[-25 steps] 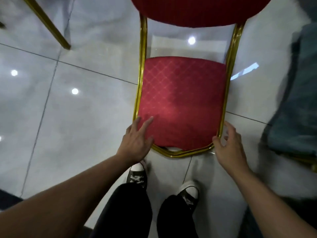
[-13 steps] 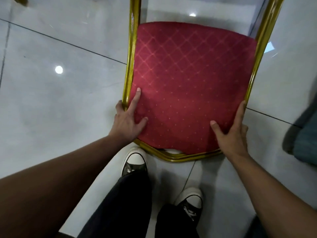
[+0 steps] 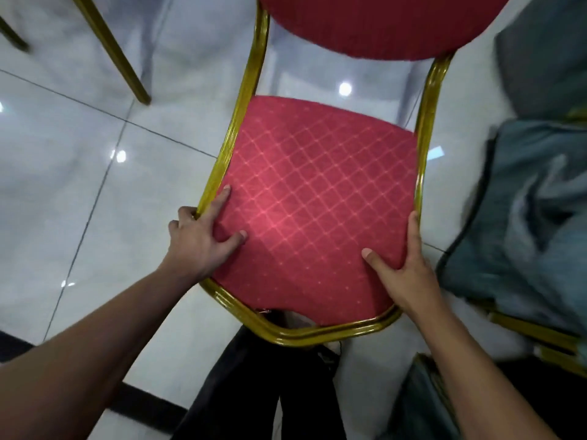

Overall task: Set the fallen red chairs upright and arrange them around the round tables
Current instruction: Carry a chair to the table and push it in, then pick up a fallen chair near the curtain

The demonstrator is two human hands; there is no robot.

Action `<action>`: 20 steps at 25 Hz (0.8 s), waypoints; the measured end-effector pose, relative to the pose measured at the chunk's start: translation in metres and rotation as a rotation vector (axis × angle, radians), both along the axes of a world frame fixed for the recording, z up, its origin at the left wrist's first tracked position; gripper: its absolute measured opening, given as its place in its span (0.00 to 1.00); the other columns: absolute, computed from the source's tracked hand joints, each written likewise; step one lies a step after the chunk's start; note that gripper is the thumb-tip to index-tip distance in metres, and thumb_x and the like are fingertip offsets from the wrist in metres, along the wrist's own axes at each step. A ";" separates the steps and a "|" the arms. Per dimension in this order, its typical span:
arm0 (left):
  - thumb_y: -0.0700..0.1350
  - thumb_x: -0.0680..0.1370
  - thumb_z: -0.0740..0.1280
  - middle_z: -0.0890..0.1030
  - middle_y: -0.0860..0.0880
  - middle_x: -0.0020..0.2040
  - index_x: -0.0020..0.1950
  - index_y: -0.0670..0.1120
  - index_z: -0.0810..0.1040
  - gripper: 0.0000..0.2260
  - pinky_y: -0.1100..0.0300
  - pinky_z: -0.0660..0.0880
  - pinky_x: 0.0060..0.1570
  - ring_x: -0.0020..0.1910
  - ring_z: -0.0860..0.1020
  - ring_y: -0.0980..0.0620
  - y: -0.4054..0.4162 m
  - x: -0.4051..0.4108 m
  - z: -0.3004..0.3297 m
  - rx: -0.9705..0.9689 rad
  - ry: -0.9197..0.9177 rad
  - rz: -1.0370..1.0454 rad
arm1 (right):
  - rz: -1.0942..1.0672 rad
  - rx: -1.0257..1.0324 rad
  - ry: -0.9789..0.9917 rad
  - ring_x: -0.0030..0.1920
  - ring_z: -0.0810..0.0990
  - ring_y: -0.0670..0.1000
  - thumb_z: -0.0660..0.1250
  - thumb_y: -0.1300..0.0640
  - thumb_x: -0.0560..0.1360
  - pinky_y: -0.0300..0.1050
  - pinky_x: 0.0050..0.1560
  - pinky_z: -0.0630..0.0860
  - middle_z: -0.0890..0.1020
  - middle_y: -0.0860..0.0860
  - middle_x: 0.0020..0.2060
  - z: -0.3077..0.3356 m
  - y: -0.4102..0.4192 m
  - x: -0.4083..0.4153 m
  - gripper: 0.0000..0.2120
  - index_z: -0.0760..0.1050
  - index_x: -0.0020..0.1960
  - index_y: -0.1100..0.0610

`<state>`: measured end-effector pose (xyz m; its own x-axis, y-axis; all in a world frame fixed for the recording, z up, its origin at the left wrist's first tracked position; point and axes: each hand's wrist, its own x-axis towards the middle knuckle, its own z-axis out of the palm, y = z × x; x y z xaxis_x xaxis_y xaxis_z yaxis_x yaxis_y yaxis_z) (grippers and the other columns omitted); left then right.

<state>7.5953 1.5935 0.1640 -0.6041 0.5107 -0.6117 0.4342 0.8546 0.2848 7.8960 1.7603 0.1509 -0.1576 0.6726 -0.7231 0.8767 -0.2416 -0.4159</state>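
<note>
A red chair (image 3: 320,198) with a gold metal frame (image 3: 241,103) fills the middle of the head view, seen from above against the glossy white tiled floor (image 3: 63,185). The padded panel nearest the person is red cloth with a pale diamond pattern; a second red padded part (image 3: 374,23) shows at the top edge, joined to the first by the two gold side tubes.

The left hand (image 3: 200,242) grips the chair's left edge. Its index finger and thumb lie spread on the red cloth, while the other fingers (image 3: 185,214) curl outward round the gold tube, so that the frame runs between them. The right hand (image 3: 409,274) holds the right edge: the thumb lies on the cloth, pointing inward, and a long finger runs up along the cushion's border just inside the gold tube. Whether the remaining right fingers wrap beneath the edge cannot be told.

The curved gold end of the frame lies just below both hands, over the person's dark trousers (image 3: 254,392).

To the right lies crumpled blue-grey cloth (image 3: 533,217), with more gold tubing (image 3: 533,331) under it. At upper left a gold chair leg (image 3: 111,49) stands slanting on the floor, well apart from the hands.
</note>
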 end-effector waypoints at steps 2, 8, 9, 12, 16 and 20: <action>0.69 0.75 0.63 0.67 0.35 0.68 0.78 0.68 0.53 0.35 0.45 0.61 0.71 0.69 0.65 0.35 0.002 -0.002 0.089 -0.047 0.042 -0.008 | 0.059 -0.057 -0.025 0.68 0.74 0.60 0.66 0.21 0.63 0.60 0.69 0.71 0.70 0.54 0.73 0.087 0.016 -0.007 0.53 0.32 0.72 0.24; 0.69 0.74 0.63 0.69 0.39 0.64 0.74 0.60 0.67 0.30 0.43 0.70 0.65 0.64 0.70 0.33 0.036 0.002 0.326 -0.105 0.121 0.067 | 0.155 -0.147 -0.121 0.72 0.70 0.59 0.68 0.30 0.70 0.54 0.73 0.67 0.67 0.53 0.76 0.319 0.084 -0.033 0.49 0.49 0.82 0.47; 0.68 0.74 0.64 0.69 0.39 0.64 0.73 0.58 0.69 0.29 0.44 0.69 0.65 0.64 0.70 0.33 0.044 0.001 0.356 -0.107 0.107 0.079 | 0.171 -0.120 -0.142 0.71 0.71 0.60 0.68 0.32 0.73 0.52 0.71 0.67 0.68 0.54 0.76 0.349 0.095 -0.039 0.45 0.54 0.81 0.49; 0.66 0.77 0.60 0.71 0.38 0.64 0.71 0.52 0.72 0.27 0.46 0.67 0.67 0.66 0.69 0.35 0.062 -0.001 0.429 -0.059 0.056 0.082 | 0.163 -0.007 -0.209 0.62 0.77 0.61 0.68 0.40 0.77 0.50 0.60 0.73 0.76 0.58 0.66 0.422 0.118 -0.055 0.32 0.69 0.75 0.56; 0.62 0.82 0.47 0.66 0.41 0.74 0.73 0.52 0.63 0.24 0.38 0.55 0.75 0.75 0.59 0.34 0.073 0.022 0.473 0.087 0.070 -0.169 | -0.026 0.250 -0.147 0.60 0.77 0.62 0.61 0.47 0.80 0.54 0.61 0.75 0.79 0.61 0.61 0.466 0.116 -0.072 0.23 0.73 0.69 0.61; 0.63 0.80 0.35 0.62 0.46 0.78 0.77 0.56 0.58 0.29 0.37 0.46 0.77 0.79 0.52 0.40 0.083 0.022 0.496 0.265 0.221 -0.301 | -0.110 0.446 -0.026 0.73 0.64 0.64 0.46 0.33 0.81 0.63 0.70 0.64 0.64 0.60 0.75 0.487 0.093 -0.092 0.33 0.59 0.77 0.51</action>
